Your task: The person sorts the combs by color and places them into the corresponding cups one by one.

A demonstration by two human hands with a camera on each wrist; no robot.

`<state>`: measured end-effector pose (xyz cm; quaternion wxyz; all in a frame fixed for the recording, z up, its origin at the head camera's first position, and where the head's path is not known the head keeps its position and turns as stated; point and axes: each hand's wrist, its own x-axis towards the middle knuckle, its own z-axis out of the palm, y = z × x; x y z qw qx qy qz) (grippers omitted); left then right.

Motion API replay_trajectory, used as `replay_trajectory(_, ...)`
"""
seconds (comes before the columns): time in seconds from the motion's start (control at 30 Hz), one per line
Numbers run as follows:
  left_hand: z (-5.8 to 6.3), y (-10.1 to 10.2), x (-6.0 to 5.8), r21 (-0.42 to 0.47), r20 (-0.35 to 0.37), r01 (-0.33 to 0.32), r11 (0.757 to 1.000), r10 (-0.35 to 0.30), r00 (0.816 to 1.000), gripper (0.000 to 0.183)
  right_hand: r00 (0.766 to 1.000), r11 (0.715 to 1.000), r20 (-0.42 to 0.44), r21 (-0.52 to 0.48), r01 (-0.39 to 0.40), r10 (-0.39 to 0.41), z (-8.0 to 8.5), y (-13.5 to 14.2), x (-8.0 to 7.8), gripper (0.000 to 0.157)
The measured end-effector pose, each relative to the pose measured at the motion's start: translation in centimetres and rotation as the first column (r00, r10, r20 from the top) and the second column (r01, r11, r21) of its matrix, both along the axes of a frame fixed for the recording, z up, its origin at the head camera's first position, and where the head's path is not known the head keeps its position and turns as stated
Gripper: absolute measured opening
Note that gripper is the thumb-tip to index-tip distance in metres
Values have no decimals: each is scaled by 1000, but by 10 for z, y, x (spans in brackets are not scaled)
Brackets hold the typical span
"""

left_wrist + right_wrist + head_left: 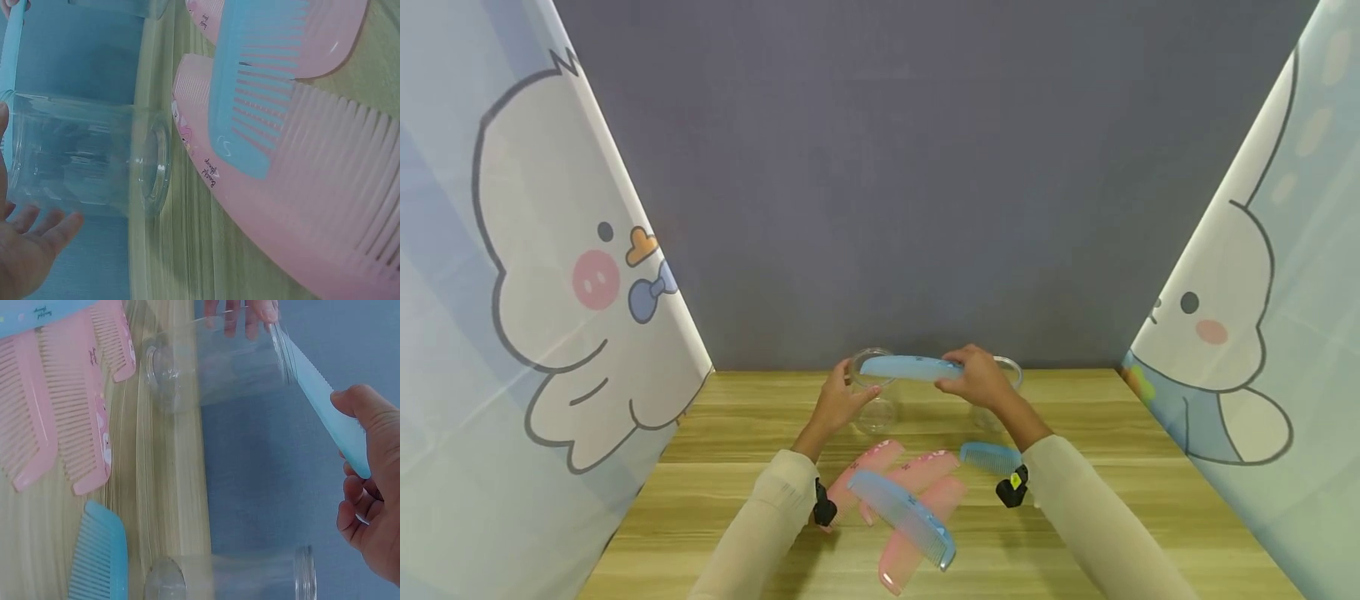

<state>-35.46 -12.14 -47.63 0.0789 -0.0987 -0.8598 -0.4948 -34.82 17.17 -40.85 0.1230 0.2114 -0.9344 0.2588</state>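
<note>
I count three blue combs (901,512), three pink combs (899,560), two clear jars (876,415) and one wood-grained counter (1075,517), plus two grips (979,379) of my own.

Two clear jars (876,415) stand near the far edge of a wood-grain table (1112,425). Closer to me, three pink combs (917,473) lie bunched on it, and a blue comb (990,457) lies to their right.

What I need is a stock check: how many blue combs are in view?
3: the first blue comb is in the right hand, the second lies across pink combs, and the third is on the table to their right. The arms may hide more.
</note>
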Motion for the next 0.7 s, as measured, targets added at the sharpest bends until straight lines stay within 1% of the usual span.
replay_trajectory(0.1,-1,0,0,-5,4,-4,1000,4,1000,92,1000,1000,-9,0,-3,3,-1,-3,0,53)
replay_trajectory(0.17,-1,1,-1,-4,-5,-4,1000,4,1000,90,1000,1000,-18,-4,-3,3,0,-6,-1,52)
replay_trajectory(0.3,0,1,-2,0,-23,-3,1000,3,1000,88,1000,1000,-21,-13,15,-15,3,-12,-2,54)
replay_trajectory(0.4,0,1,-3,5,-15,-3,1000,3,1000,89,999,999,-25,-35,25,-26,6,-17,-3,55)
replay_trajectory(0.6,0,1,-1,15,5,0,1000,0,1000,92,997,997,-78,-77,15,-21,7,-22,-3,53)
replay_trajectory(0.7,1,1,-1,12,2,3,1000,-3,1000,92,995,995,-97,-103,4,-14,7,-23,-3,54)
